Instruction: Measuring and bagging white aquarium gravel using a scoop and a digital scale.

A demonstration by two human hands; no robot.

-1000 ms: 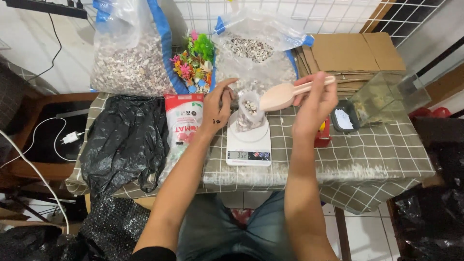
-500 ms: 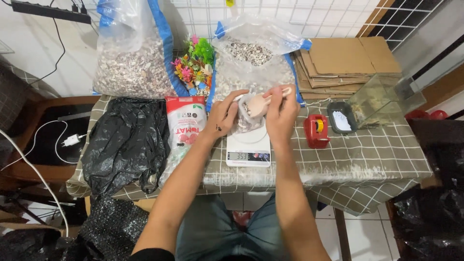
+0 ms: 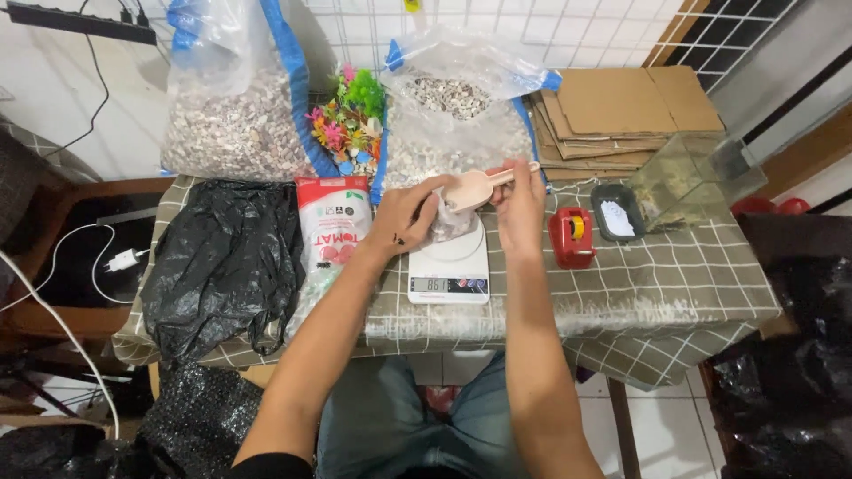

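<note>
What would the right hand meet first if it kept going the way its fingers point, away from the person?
Probably the clear bag of gravel just beyond the right hand, which holds a beige scoop; depth is hard to judge.

Both our forearms reach forward, near each other; our left hand (image 3: 406, 220) curls in a grip, our right hand (image 3: 519, 200) pinches.
</note>
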